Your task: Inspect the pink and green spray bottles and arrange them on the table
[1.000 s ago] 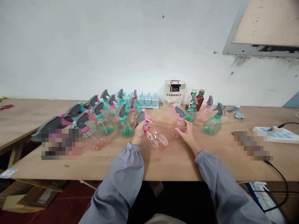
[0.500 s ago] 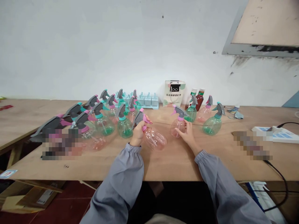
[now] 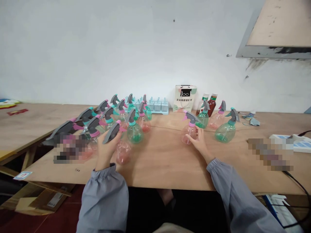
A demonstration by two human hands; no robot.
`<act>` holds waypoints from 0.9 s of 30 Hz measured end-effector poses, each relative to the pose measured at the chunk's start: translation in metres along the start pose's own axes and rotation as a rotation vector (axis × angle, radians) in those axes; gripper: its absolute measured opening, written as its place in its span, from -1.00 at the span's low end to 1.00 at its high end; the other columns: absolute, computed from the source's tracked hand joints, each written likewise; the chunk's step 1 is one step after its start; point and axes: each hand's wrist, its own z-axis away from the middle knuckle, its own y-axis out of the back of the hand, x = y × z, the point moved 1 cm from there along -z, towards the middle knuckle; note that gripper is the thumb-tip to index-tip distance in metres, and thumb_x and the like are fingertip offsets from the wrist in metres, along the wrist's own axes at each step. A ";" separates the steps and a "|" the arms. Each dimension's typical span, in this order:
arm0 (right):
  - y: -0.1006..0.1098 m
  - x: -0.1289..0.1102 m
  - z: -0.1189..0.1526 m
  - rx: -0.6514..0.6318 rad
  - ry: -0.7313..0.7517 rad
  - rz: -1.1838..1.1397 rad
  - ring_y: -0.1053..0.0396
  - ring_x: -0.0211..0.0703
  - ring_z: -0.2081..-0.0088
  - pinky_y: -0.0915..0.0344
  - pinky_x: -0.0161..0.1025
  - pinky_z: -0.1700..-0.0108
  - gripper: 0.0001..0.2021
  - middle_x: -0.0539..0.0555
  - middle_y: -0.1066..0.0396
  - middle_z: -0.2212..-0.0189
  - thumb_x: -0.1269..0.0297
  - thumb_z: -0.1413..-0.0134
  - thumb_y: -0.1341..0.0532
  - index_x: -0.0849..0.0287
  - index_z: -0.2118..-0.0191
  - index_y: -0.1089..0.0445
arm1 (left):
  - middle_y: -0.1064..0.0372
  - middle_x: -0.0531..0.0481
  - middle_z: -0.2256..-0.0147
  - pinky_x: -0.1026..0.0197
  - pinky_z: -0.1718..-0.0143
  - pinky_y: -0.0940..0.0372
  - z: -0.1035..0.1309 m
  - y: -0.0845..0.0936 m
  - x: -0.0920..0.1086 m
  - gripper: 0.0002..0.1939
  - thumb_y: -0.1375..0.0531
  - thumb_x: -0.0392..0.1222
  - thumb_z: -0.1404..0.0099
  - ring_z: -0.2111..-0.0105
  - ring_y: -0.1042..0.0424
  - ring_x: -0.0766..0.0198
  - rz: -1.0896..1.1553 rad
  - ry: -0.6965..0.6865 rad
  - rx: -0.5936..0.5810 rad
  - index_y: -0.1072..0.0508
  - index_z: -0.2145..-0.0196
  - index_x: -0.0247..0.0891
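My left hand (image 3: 107, 149) is wrapped round the neck of a pink spray bottle (image 3: 123, 152) with a grey and pink trigger head, at the near right of a cluster of spray bottles. Just behind it stands a green spray bottle (image 3: 135, 132) with a teal collar. To the right, my right hand (image 3: 198, 142) grips the side of another pink spray bottle (image 3: 189, 134), which is upright on the table. Behind that one are a green spray bottle (image 3: 202, 118), a pink spray bottle (image 3: 216, 119) and another green spray bottle (image 3: 225, 132).
At the wall are a pale blue ice-pop mould (image 3: 159, 106), a paper bag (image 3: 184, 98) and two sauce bottles, one a dark red bottle (image 3: 212, 105). A white power strip (image 3: 291, 142) lies to the right. The wooden table's (image 3: 160, 181) front edge is near me.
My left hand has carried its pink spray bottle leftward to the cluster, and the bottle is more upright. My right hand stays on its pink bottle. The view has shifted slightly.
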 end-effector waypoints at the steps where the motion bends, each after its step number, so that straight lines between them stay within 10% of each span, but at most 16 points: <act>1: 0.000 0.000 0.000 -0.002 -0.004 -0.003 -0.36 0.11 0.02 -0.36 0.20 -0.11 -0.20 0.22 -0.26 0.03 -0.26 0.08 -0.34 0.17 -0.18 -0.27 | -0.09 0.17 0.63 0.30 0.57 -0.03 -0.003 0.004 -0.004 -0.72 -0.37 -0.06 0.00 0.58 -0.11 0.40 -0.027 -0.009 0.034 -0.37 0.58 -0.24; 8: 0.000 0.004 0.000 0.007 -0.002 -0.014 -0.34 0.12 0.00 -0.36 0.19 -0.10 -0.19 0.21 -0.26 0.04 -0.28 0.09 -0.34 0.15 -0.18 -0.27 | -0.36 0.09 0.38 0.28 0.35 -0.24 -0.012 -0.012 -0.002 -0.63 -0.36 -0.03 -0.01 0.42 -0.30 0.35 -0.052 -0.102 0.081 -0.49 0.23 -0.23; 17: 0.001 0.003 0.001 0.002 -0.003 -0.014 -0.34 0.12 -0.02 -0.35 0.19 -0.12 -0.22 0.20 -0.25 0.03 -0.25 0.07 -0.34 0.12 -0.18 -0.25 | -0.38 -0.02 0.14 0.09 0.06 -0.35 -0.009 -0.020 -0.004 -0.23 -0.42 0.08 0.02 0.14 -0.48 0.17 0.050 -0.220 0.125 -0.16 -0.04 -0.16; 23: -0.005 -0.001 0.006 0.012 -0.040 -0.103 -0.30 0.17 -0.16 -0.25 0.22 -0.24 -0.19 0.27 -0.25 -0.08 -0.23 0.11 -0.37 0.14 -0.15 -0.15 | -0.20 -0.19 -0.05 -0.18 -0.13 -0.22 0.018 -0.018 0.003 -0.27 -0.28 0.31 -0.06 -0.11 -0.29 -0.09 -0.097 -0.531 0.730 -0.11 -0.01 -0.12; 25: -0.012 -0.005 0.011 -0.021 -0.083 -0.195 -0.34 0.15 -0.16 -0.30 0.19 -0.21 -0.17 0.29 -0.27 -0.10 -0.21 0.11 -0.38 0.12 -0.15 -0.07 | -0.25 -0.14 0.04 -0.20 -0.13 -0.20 0.037 -0.035 0.016 -0.39 -0.30 0.23 -0.08 -0.05 -0.33 -0.09 -0.039 -0.570 0.499 -0.18 0.05 -0.10; 27: -0.020 -0.013 0.018 -0.055 -0.117 -0.252 -0.40 0.14 -0.11 -0.37 0.16 -0.14 -0.18 0.30 -0.30 -0.09 -0.19 0.10 -0.38 0.10 -0.15 -0.02 | -0.33 -0.12 0.07 -0.17 -0.16 -0.19 0.057 -0.066 0.034 -0.55 -0.27 0.12 -0.19 -0.03 -0.37 -0.04 0.031 -0.561 -0.023 -0.29 0.05 -0.09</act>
